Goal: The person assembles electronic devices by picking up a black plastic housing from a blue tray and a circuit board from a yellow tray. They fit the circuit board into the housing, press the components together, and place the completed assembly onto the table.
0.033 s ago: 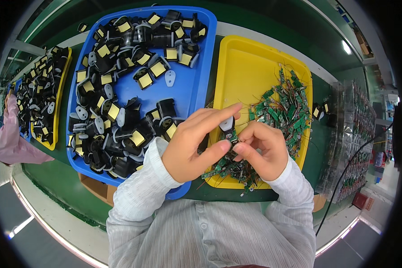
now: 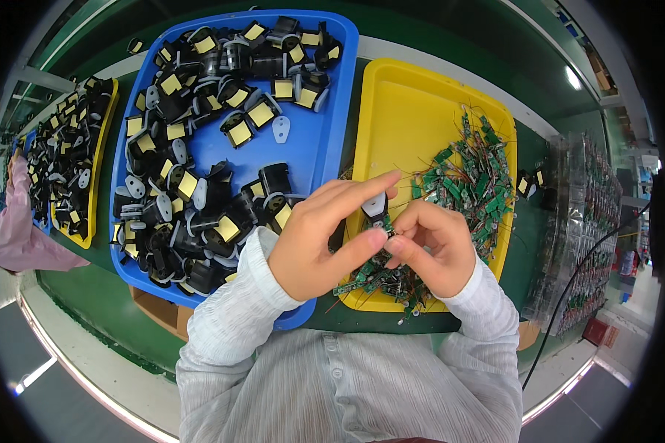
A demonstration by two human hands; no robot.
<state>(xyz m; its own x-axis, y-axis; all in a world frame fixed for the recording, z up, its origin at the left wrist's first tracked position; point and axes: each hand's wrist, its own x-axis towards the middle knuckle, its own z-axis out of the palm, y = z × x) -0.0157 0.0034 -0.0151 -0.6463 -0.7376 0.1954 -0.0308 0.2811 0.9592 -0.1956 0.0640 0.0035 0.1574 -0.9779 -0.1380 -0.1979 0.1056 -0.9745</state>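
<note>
Over the near left part of the yellow tray (image 2: 391,96), my left hand (image 2: 310,244) is closed around a black plastic housing (image 2: 376,207) with a grey rounded end piece. Its index finger stretches along the far side, and the thumb presses at the near end. Against that end sits a small green circuit board (image 2: 388,224). My right hand (image 2: 442,247) pinches at the board between thumb and index finger, its other fingers curled. Fingertips partly cover where the board and housing meet. More green boards with thin wires (image 2: 469,181) lie heaped in the tray around and below my hands.
To the left, a blue tray (image 2: 347,96) holds many black housings (image 2: 229,229) with yellow pads, plus a loose grey oval piece (image 2: 281,129). Clear plastic trays (image 2: 580,229) of boards are stacked at right, beside a black cable (image 2: 561,299). A co-worker's pink sleeve (image 2: 22,236) shows far left.
</note>
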